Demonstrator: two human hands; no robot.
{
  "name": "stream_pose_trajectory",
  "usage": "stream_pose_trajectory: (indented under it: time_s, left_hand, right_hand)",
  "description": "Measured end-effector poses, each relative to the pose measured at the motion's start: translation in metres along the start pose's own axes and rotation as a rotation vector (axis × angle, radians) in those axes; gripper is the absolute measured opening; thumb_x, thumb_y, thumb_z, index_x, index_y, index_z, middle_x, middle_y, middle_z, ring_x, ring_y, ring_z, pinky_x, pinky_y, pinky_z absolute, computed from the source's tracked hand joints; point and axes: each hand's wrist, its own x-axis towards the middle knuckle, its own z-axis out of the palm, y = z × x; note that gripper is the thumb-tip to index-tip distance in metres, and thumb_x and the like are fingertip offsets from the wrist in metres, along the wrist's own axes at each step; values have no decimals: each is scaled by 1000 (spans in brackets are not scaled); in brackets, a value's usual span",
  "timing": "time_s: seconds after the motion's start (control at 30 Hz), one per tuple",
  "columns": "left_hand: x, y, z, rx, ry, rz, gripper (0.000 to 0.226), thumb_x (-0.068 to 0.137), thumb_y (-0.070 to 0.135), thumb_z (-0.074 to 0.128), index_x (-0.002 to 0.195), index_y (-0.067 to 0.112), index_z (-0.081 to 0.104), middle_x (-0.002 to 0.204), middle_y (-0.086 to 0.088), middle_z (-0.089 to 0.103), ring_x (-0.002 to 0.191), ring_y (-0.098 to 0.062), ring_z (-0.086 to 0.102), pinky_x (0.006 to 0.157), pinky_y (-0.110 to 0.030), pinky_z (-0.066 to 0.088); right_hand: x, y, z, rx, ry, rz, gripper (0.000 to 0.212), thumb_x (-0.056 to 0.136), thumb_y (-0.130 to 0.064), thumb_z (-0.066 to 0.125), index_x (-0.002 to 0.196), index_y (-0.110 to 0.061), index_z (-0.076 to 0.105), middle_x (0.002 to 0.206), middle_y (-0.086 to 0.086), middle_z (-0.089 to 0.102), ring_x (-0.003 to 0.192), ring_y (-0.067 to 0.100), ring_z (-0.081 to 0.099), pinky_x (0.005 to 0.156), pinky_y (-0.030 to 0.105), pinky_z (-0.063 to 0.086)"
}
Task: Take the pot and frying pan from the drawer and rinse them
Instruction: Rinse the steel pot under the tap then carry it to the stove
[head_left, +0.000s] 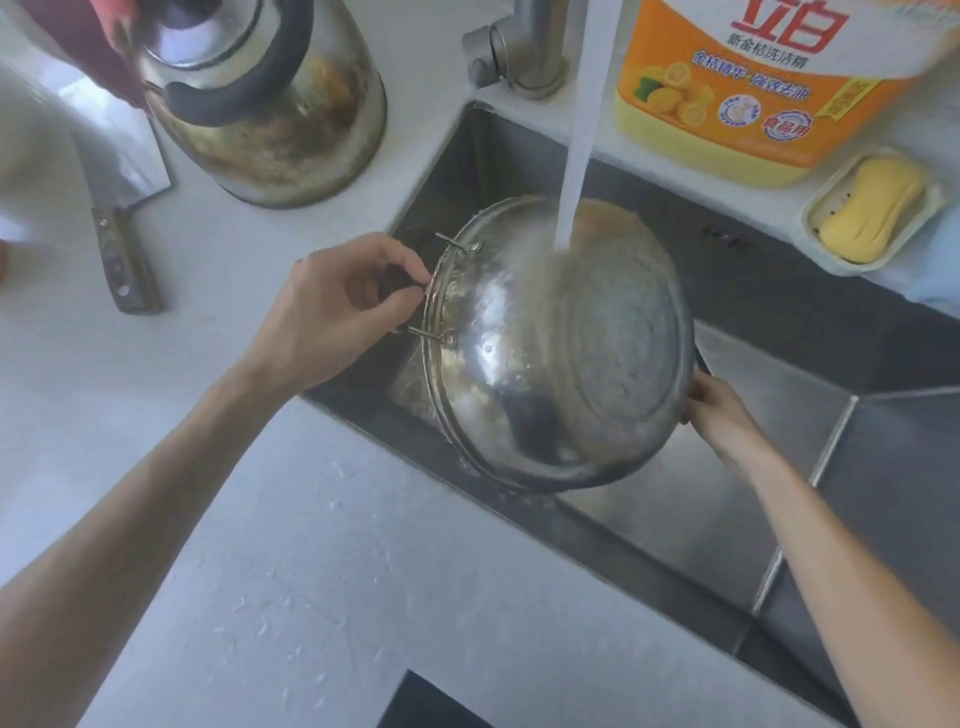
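Behind, detergent bottle (753, 88) reading "立白", "食品用"

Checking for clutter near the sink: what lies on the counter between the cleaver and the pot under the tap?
In the head view, only the left hand, gripping the pot's handle; otherwise bare white counter beside the cleaver.

This is a home kitchen, seen at its washing-up corner. A steel sink (779, 291) is sunk into a pale counter (291, 545), and a tap (524, 52) at its back edge runs a stream of water (574, 156) into it. Beside the tap stands a big orange bottle of dish detergent (753, 88) with lemons on its label, and next to that a yellow bar of soap (867, 213) in a dish. On the counter to the left sit a stained metal kettle (275, 119) and a cleaver (122, 208).
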Motion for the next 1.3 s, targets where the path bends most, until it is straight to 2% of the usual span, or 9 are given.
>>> stream_pose_trajectory:
  time_s: [0.17,0.43,0.57,0.7,0.77,0.9,1.07,1.2,1.3]
  left_hand:
    - [-1,-21,3,94,-17,-137,9,80,30,64,78,38,63,63,14,63,52,-3,52,63,-26,42]
    - [-26,-73,44,316,-273,-363,12,77,53,60,81,42,56,68,13,61,65,-9,58,69,-37,51]
    - [-16,-78,52,258,-243,-359,7,85,32,65,85,36,59,78,8,68,74,-17,64,65,-26,45]
    - [-1,-79,46,248,-76,-310,16,86,21,63,102,22,67,94,3,70,84,-15,63,74,-27,43]
    - [5,-72,42,249,24,-278,12,86,12,61,91,21,69,92,2,69,88,-14,61,76,-19,38]
    - [12,-70,41,310,92,-186,37,75,-9,55,65,23,69,85,1,65,98,-22,63,82,-15,38]
    - [14,-77,53,325,66,-115,35,70,-12,51,60,11,75,95,27,61,87,-2,59,77,1,35]
    - [17,-91,66,449,-24,7,28,81,-2,54,90,10,77,126,-2,62,100,-22,64,93,-31,47]
    - [23,-101,72,484,-203,-16,25,88,1,51,99,4,74,146,-7,44,117,-27,59,101,-40,45]
  right_hand:
    - [4,-14,-21,-23,-38,43,19,91,-11,54,103,-3,65,85,16,63,67,11,54,51,9,40]
    - [5,-80,-85,-354,-19,-230,18,91,-23,57,97,-37,66,100,-8,68,96,11,60,88,27,39]
    - [-9,-95,-89,-270,121,-446,14,89,-30,60,94,-41,68,92,-1,71,86,31,59,75,31,40]
    - [-23,-88,-84,-195,209,-590,14,85,-22,65,95,-31,69,84,-32,65,71,9,59,69,22,45]
    - [-27,-75,-79,-189,272,-641,21,84,-18,66,86,-39,65,84,-34,63,74,17,60,70,33,46]
    - [-28,-42,-68,-217,377,-769,16,84,-7,66,71,-13,60,93,-40,57,85,-5,58,74,13,43]
    - [-26,-8,-60,-226,466,-675,38,81,-11,72,70,-10,36,98,-5,72,87,12,68,74,33,52]
    - [-19,12,-52,-117,363,-492,36,75,-11,75,87,-37,53,93,-33,67,83,1,67,82,25,52]
    - [-9,32,-45,-173,336,-561,20,75,-2,72,87,-17,67,98,-36,62,81,-2,62,82,21,50]
